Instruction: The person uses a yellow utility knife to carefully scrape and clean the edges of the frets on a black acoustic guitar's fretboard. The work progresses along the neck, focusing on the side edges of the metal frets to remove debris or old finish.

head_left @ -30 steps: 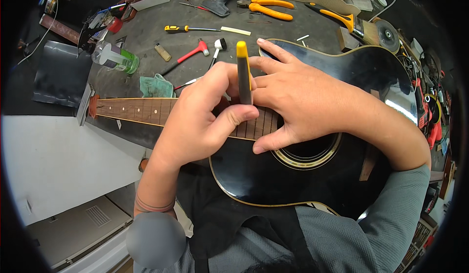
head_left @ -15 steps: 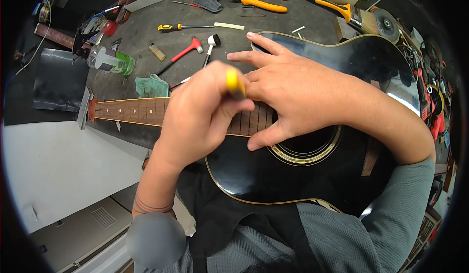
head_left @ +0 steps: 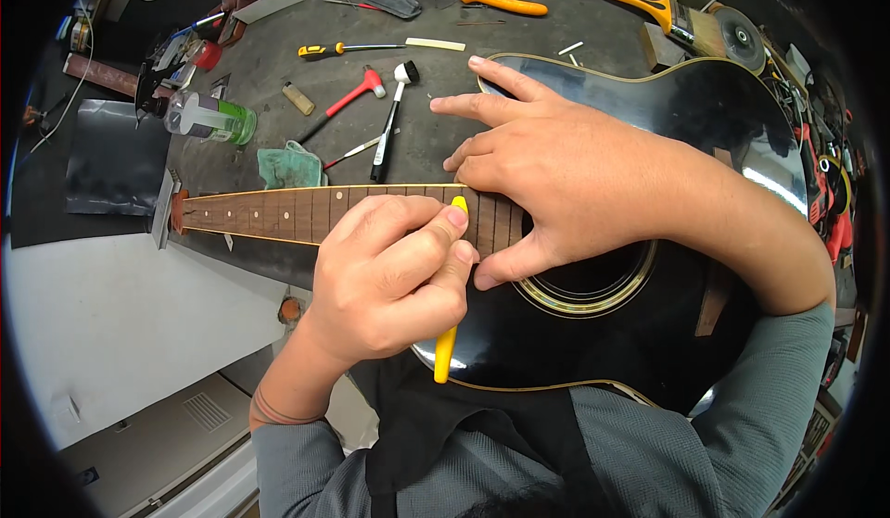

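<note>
Yellow tool (head_left: 446, 356) pinched in the left hand (head_left: 394, 277) at frame centre, over the fretboard (head_left: 287, 214) of the black guitar (head_left: 593, 347), right hand (head_left: 549, 168) spread just beside: possible skid from too hard a push, scratching wood or jabbing that hand.

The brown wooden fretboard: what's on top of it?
Over the brown wooden fretboard are the left grip, holding a slender yellow tool, and the spread right grip. Pale round dots show farther left; the wood beneath both is covered.
</note>
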Action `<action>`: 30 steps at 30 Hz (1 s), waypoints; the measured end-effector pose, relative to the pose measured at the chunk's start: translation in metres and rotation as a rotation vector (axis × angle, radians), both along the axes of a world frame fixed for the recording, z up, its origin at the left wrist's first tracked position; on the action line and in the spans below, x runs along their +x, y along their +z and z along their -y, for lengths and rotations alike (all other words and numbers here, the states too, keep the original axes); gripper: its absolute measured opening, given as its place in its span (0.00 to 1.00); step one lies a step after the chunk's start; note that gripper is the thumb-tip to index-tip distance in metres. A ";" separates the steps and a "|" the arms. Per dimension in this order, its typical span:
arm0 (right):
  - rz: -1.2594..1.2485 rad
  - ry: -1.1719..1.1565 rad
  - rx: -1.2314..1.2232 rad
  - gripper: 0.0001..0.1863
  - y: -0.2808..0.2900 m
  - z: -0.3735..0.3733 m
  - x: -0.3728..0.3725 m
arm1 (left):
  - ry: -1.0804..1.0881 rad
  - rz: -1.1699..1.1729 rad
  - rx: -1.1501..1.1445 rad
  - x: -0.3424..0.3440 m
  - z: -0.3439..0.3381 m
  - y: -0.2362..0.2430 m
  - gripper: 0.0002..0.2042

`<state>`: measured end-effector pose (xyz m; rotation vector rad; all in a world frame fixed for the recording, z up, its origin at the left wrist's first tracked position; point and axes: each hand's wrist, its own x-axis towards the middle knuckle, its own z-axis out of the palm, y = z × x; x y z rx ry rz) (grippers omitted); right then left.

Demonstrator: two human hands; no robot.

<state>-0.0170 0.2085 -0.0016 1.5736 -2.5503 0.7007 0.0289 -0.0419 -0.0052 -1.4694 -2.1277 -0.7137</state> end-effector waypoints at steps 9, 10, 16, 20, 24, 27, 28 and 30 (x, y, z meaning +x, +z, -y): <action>-0.012 -0.005 0.007 0.39 0.000 0.001 0.000 | 0.020 -0.058 -0.040 0.008 -0.002 0.002 0.14; -0.013 -0.002 0.008 0.39 0.000 0.000 0.000 | 0.019 -0.064 -0.049 0.008 -0.002 0.002 0.14; 0.002 0.002 -0.001 0.40 0.000 0.001 0.000 | 0.038 0.018 -0.019 0.010 -0.002 0.007 0.15; 0.005 0.007 0.012 0.39 0.001 0.000 0.000 | 0.064 0.121 0.030 0.006 -0.003 0.011 0.16; 0.012 0.011 0.017 0.38 0.001 0.000 -0.001 | 0.053 0.043 -0.029 0.006 -0.005 0.012 0.14; 0.021 0.005 0.017 0.39 0.001 0.001 0.000 | 0.063 -0.028 -0.054 0.011 -0.004 0.007 0.12; 0.024 0.005 0.015 0.39 0.001 0.001 0.001 | 0.063 -0.053 -0.057 0.012 -0.004 0.006 0.12; 0.027 0.002 0.017 0.39 0.001 0.001 0.000 | 0.059 -0.096 -0.067 0.013 -0.006 0.005 0.12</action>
